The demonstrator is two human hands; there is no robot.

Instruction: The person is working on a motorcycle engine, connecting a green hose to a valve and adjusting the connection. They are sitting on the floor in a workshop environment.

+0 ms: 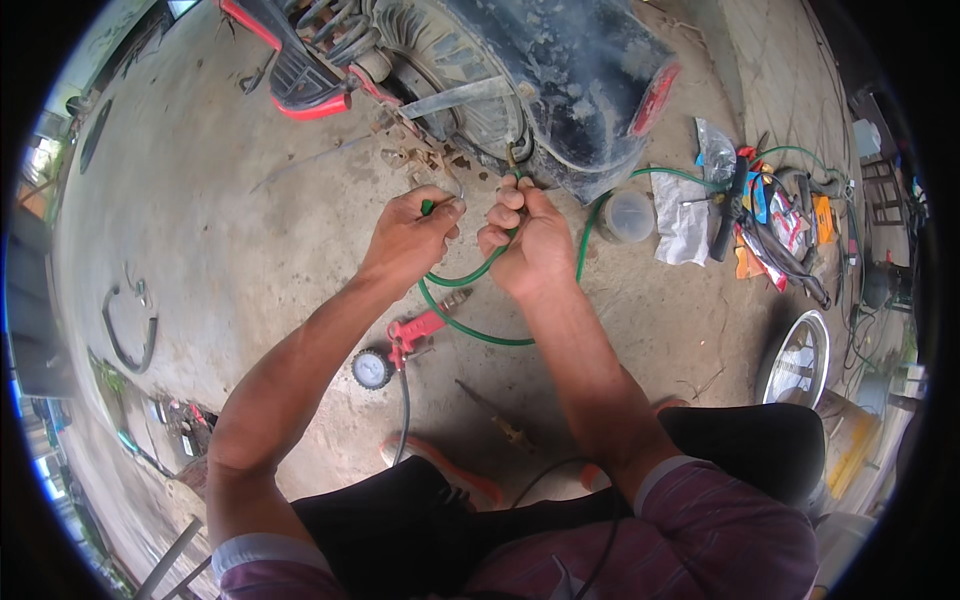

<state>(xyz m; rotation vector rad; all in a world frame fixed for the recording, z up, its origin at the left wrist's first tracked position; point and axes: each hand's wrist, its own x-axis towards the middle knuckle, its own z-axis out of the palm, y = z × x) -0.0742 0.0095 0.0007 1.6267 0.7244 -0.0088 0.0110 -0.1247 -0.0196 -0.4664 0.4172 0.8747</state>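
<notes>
My right hand [525, 235] is closed round a thin green hose [583, 255], close to its brass-coloured tip [511, 156]. That tip points up at the lower edge of a scooter's rear wheel [430, 50]. To its left, my left hand [410, 235] pinches a small thing with a green end [427, 207]. A thin, pale curved piece [455, 184] shows above those fingers; I cannot make out its kind. The hose loops on the ground below both hands, passing under my right forearm. A red tyre inflator [415, 332] with a round dial gauge [371, 369] lies below my left hand.
A clear round tub [630, 216] stands right of the hose. Beyond it, tools and wrappers [780, 215] are heaped. A shiny metal basin [797, 358] is near my right knee, and a thin tool [497, 415] lies between my feet. A dark curved tube [125, 335] rests far left.
</notes>
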